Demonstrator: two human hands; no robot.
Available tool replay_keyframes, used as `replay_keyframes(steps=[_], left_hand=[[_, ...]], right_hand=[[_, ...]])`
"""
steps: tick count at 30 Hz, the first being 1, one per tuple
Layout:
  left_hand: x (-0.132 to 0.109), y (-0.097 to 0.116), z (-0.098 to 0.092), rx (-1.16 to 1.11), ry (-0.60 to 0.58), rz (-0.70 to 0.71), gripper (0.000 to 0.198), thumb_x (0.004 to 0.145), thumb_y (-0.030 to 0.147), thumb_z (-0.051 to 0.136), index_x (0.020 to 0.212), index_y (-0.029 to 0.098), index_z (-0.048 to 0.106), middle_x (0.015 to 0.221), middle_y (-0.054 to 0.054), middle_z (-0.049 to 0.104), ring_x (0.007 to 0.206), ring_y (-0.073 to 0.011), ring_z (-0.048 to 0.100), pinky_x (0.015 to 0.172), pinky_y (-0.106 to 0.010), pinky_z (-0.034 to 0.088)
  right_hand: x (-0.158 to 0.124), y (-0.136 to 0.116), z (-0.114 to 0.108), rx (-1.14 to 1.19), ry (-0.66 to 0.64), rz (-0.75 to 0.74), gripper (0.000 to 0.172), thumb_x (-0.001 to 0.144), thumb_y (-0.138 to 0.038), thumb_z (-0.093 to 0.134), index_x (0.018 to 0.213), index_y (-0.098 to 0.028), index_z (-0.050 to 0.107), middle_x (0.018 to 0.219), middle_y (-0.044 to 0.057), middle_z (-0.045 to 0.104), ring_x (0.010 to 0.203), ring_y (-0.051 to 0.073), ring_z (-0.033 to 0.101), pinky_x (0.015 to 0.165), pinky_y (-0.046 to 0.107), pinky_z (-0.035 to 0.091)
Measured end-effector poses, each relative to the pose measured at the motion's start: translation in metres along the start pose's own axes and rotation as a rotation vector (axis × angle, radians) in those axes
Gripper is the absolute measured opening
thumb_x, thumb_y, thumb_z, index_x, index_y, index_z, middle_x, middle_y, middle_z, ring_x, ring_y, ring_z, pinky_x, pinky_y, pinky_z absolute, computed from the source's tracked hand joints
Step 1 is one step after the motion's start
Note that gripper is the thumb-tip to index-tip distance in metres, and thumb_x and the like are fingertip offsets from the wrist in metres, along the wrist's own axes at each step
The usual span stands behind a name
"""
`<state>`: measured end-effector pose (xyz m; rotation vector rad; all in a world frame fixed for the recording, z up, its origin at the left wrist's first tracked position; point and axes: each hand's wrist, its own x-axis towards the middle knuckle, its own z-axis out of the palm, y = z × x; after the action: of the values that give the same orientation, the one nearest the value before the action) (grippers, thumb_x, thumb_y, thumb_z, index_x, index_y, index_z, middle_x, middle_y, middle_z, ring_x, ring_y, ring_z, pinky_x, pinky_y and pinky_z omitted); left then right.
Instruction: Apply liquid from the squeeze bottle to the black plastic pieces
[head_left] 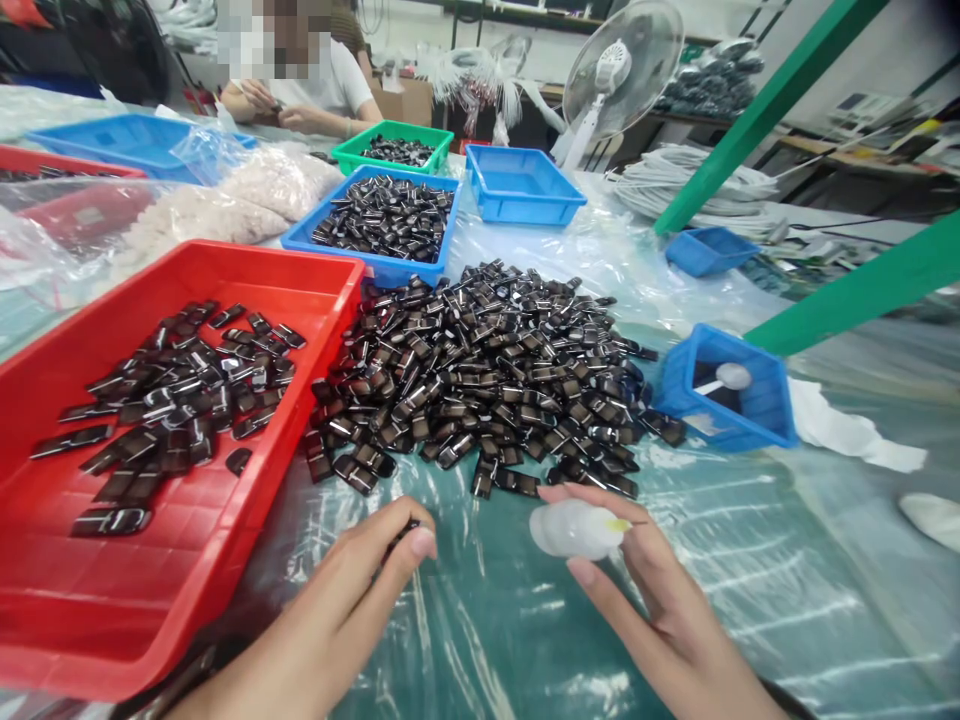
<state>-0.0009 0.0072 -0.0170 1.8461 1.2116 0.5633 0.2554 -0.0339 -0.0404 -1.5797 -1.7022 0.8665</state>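
My left hand [360,590] is closed in a pinch on a small dark plastic piece [405,528], mostly hidden by the fingers. My right hand [645,590] grips a small translucent white squeeze bottle [574,528] with a yellowish tip, pointed right. Both hands hover over the plastic-covered table, just in front of a large heap of glossy dark pieces [487,375]. The heap's nearest pieces lie a short way beyond my fingertips.
A red tray [90,600] with several dark pieces sits at left. Blue trays [337,240] and a green tray [352,155] stand behind the heap. A small blue bin [757,420] is at right, with a white cloth [847,430]. A seated person [300,85], a fan [622,65].
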Motion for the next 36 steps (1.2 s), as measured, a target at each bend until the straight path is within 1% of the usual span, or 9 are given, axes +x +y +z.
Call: replay_keyframes(steps=[3,5,10,15,17,20,24,30,36], left_hand=[[-0.003,-0.004,0.005,0.018,0.027,0.024,0.022,0.098,0.035,0.038,0.088,0.026,0.056,0.079,0.003,0.063,0.075,-0.0146,0.064,0.072,-0.022,0.055],[-0.001,-0.007,0.009,0.077,0.074,0.021,0.022,0.096,0.038,0.043,0.086,0.025,0.058,0.077,0.002,0.065,0.071,-0.0149,0.064,0.066,-0.022,0.055],[0.006,-0.007,0.012,0.194,0.028,0.025,0.046,0.095,0.039,0.044,0.054,0.021,0.038,0.049,0.006,0.038,0.044,-0.0099,0.044,0.042,-0.019,0.038],[0.001,0.002,0.004,0.073,0.007,0.142,0.017,0.098,0.029,0.041,0.089,0.023,0.054,0.079,0.001,0.06,0.074,-0.0153,0.061,0.07,-0.023,0.052],[-0.003,0.004,0.001,0.052,-0.016,0.178,0.018,0.098,0.019,0.036,0.104,0.025,0.052,0.094,-0.001,0.06,0.091,-0.0157,0.061,0.084,-0.024,0.051],[-0.005,0.005,-0.002,0.058,-0.055,0.204,0.026,0.097,0.014,0.043,0.119,0.027,0.048,0.111,-0.002,0.057,0.105,-0.0146,0.059,0.094,-0.022,0.048],[-0.004,0.003,-0.002,0.025,-0.008,0.2,0.029,0.095,0.016,0.05,0.12,0.031,0.049,0.111,0.0,0.058,0.104,-0.0134,0.06,0.092,-0.02,0.049],[-0.006,0.002,-0.004,0.005,-0.006,0.201,0.034,0.097,0.017,0.047,0.125,0.035,0.047,0.113,0.002,0.058,0.106,-0.0122,0.06,0.092,-0.018,0.049],[-0.011,0.002,-0.006,0.073,-0.039,0.25,0.036,0.097,0.018,0.044,0.13,0.033,0.042,0.117,0.0,0.058,0.109,-0.0137,0.058,0.092,-0.019,0.049]], right_hand=[[0.001,0.0,0.001,-0.008,-0.03,0.017,0.037,0.097,-0.03,0.047,0.133,-0.031,0.041,0.135,0.008,0.056,0.127,0.022,0.053,0.099,0.04,0.05],[0.002,0.001,0.002,-0.016,-0.045,0.015,0.037,0.097,-0.03,0.047,0.133,-0.032,0.041,0.134,0.007,0.057,0.127,0.023,0.053,0.1,0.042,0.05],[0.0,0.007,0.003,-0.019,-0.02,0.023,0.036,0.095,-0.033,0.052,0.131,-0.033,0.045,0.13,0.006,0.062,0.122,0.022,0.058,0.096,0.034,0.053],[-0.008,0.007,0.001,0.094,0.065,-0.008,0.036,0.095,-0.036,0.052,0.13,-0.033,0.044,0.112,0.005,0.068,0.101,0.017,0.068,0.081,0.021,0.056],[-0.011,0.006,0.001,0.146,0.096,-0.051,0.036,0.094,-0.038,0.053,0.128,-0.034,0.043,0.103,0.004,0.07,0.089,0.015,0.071,0.072,0.016,0.057],[-0.016,0.006,0.0,-0.007,0.107,-0.189,0.037,0.088,-0.047,0.059,0.122,-0.033,0.055,0.106,0.003,0.071,0.093,0.017,0.071,0.078,0.018,0.056],[-0.02,0.004,-0.001,-0.172,0.171,-0.183,0.038,0.084,-0.059,0.056,0.115,-0.038,0.065,0.106,0.003,0.072,0.094,0.023,0.071,0.083,0.028,0.057],[-0.014,0.0,-0.004,-0.01,0.134,-0.233,0.036,0.08,-0.052,0.066,0.111,-0.034,0.062,0.091,0.001,0.071,0.069,0.017,0.073,0.054,0.017,0.059],[-0.018,0.003,-0.005,-0.174,0.192,-0.247,0.036,0.081,-0.06,0.06,0.107,-0.037,0.069,0.096,0.003,0.074,0.08,0.02,0.074,0.068,0.02,0.06]])
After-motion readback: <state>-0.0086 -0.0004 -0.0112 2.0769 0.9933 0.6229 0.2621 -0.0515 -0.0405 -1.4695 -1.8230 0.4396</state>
